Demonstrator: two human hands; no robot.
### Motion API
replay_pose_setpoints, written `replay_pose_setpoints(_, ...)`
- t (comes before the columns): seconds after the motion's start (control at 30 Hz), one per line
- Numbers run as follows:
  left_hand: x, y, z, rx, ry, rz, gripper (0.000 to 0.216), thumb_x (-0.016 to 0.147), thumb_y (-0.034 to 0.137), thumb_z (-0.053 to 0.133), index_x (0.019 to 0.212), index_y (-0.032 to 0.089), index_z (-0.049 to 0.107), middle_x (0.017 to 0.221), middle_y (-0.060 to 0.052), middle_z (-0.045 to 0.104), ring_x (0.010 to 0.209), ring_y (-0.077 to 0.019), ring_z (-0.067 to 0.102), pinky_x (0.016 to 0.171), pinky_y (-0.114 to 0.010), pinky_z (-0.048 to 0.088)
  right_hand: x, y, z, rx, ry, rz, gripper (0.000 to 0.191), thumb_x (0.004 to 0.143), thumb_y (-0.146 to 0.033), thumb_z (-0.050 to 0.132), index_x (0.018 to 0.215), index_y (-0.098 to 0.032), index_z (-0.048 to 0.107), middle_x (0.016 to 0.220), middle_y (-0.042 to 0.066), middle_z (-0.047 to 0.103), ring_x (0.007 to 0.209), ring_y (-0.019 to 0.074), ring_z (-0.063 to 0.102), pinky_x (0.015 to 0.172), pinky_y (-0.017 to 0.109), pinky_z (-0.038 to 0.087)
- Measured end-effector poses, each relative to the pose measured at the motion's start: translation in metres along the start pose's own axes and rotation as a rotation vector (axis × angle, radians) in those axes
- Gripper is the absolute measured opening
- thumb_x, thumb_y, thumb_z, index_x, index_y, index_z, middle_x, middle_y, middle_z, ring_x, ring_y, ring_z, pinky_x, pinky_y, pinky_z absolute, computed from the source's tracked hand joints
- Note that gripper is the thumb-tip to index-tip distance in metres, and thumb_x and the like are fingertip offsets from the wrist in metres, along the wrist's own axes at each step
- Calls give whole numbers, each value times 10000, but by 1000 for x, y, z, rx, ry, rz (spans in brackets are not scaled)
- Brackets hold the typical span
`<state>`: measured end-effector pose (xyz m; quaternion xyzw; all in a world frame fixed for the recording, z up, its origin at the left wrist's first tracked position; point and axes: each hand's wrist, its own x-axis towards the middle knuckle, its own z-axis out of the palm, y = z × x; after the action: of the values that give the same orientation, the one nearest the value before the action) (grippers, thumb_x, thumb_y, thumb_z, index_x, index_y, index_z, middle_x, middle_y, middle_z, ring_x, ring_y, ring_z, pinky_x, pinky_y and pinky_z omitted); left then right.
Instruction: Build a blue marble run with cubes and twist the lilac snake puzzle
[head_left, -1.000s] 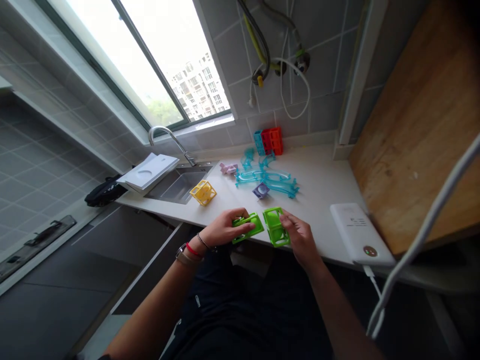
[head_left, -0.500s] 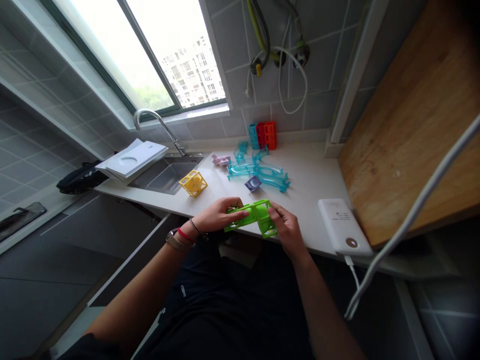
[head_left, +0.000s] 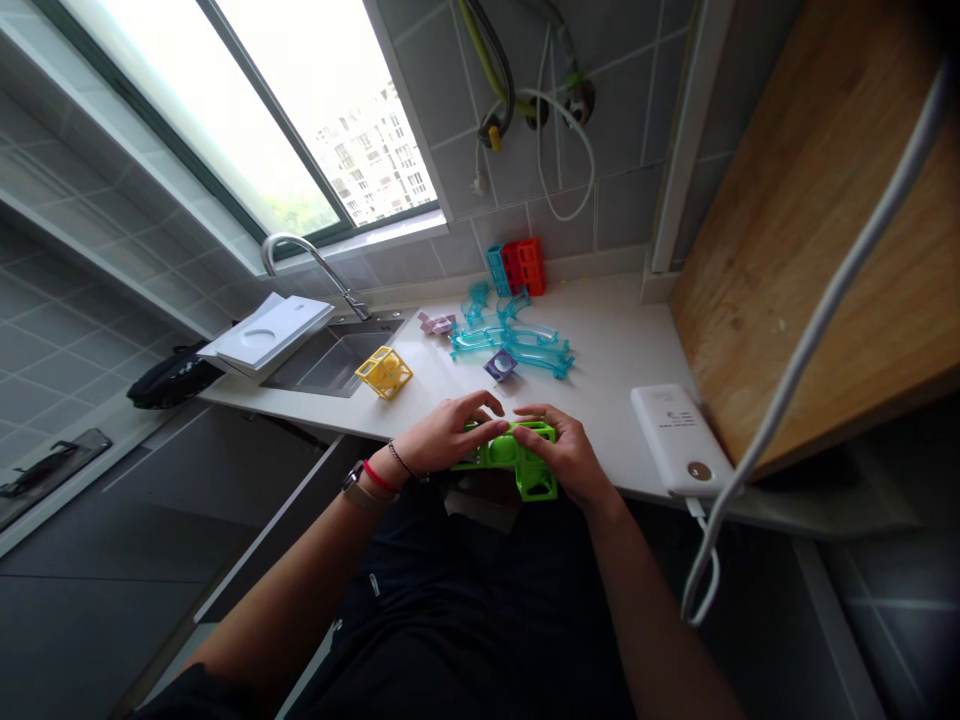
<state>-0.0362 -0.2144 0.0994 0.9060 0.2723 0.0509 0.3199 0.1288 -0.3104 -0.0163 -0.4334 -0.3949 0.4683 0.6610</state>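
Both my hands hold a bright green openwork plastic block piece (head_left: 535,478) at the counter's front edge. My left hand (head_left: 454,432) grips its left part, thumb along the top and fingers partly hidden behind. My right hand (head_left: 564,450) grips the right part, where a cube-shaped section hangs down. Just beyond the hands sits a small purple block (head_left: 500,366). Translucent teal curved track pieces (head_left: 514,340) lie behind it. To the left stands a yellow openwork block (head_left: 384,373), near the sink.
A pale pink piece (head_left: 436,323) lies beside the teal tracks. Blue, red and orange blocks (head_left: 531,266) stand against the wall. On the left are a sink (head_left: 341,360) and a white box (head_left: 276,332). A white power bank (head_left: 681,440) with a cable and a wooden board (head_left: 825,250) are at right.
My hands have drawn closer together on the green block piece, and its cube section now hangs lower and more level. The camera view has shifted slightly.
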Motion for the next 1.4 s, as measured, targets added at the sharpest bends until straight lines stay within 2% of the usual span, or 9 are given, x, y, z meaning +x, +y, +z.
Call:
replay_pose_setpoints(0.23,0,-4,6,-57,30,-45,439,952,536,551,1155,170,682,693,-15,704,557,-121,557,558,-209,414,1,3,0,5,-6,18,437,787,-492,795,1101,-195,734,1008,72,759,892,245,719,742,314,566)
replay_pose_setpoints(0.47,-2,1,10,-12,54,-68,458,980,528,505,1266,198,646,821,-29,745,613,-133,599,618,-231,441,1,4,-1,-31,45,3,448,761,-496,810,1085,-194,746,1018,75,760,887,242,717,748,314,567)
replay_pose_setpoints(0.57,-2,-3,12,67,98,-82,474,992,557,455,1132,187,716,758,-27,728,609,-145,595,621,-248,434,-1,6,-1,-40,67,5,411,747,-487,823,1018,-183,767,929,62,763,794,220,704,693,299,555)
replay_pose_setpoints(0.67,-2,-12,16,79,189,-82,501,1006,566,412,984,189,743,755,-36,738,679,-165,637,691,-258,462,-1,9,-1,9,165,16,370,732,-485,832,927,-176,774,806,39,740,681,191,667,608,277,527)
replay_pose_setpoints(0.87,-10,-34,34,-216,435,-141,501,1019,571,375,1087,182,684,872,-75,771,734,-181,691,724,-275,507,8,16,4,179,447,-12,377,736,-514,818,923,-200,728,768,-3,694,649,160,636,600,264,525)
replay_pose_setpoints(1.07,-10,-31,50,-457,499,-112,508,971,616,472,1232,207,623,901,-67,759,699,-172,695,699,-271,515,10,17,5,129,408,-12,413,756,-557,787,948,-200,711,821,18,702,695,182,653,627,277,542)
replay_pose_setpoints(1.2,-3,-30,53,-537,515,-131,528,936,655,510,1161,201,659,884,-56,737,638,-161,693,631,-259,515,8,16,5,96,388,-23,420,773,-575,762,959,-203,702,842,26,709,708,189,661,639,286,546)
replay_pose_setpoints(1.3,4,-39,51,-692,549,-192,618,884,729,523,1100,166,661,818,-49,700,574,-181,701,539,-267,519,8,16,5,94,392,-35,401,785,-570,752,942,-205,704,850,21,709,723,184,661,660,284,542)
replay_pose_setpoints(1.4,8,-53,48,-921,673,-331,681,831,774,557,1066,142,655,772,-41,669,606,-217,728,573,-316,573,8,15,6,107,399,-38,384,775,-557,766,928,-208,716,847,16,707,720,177,660,655,276,536)
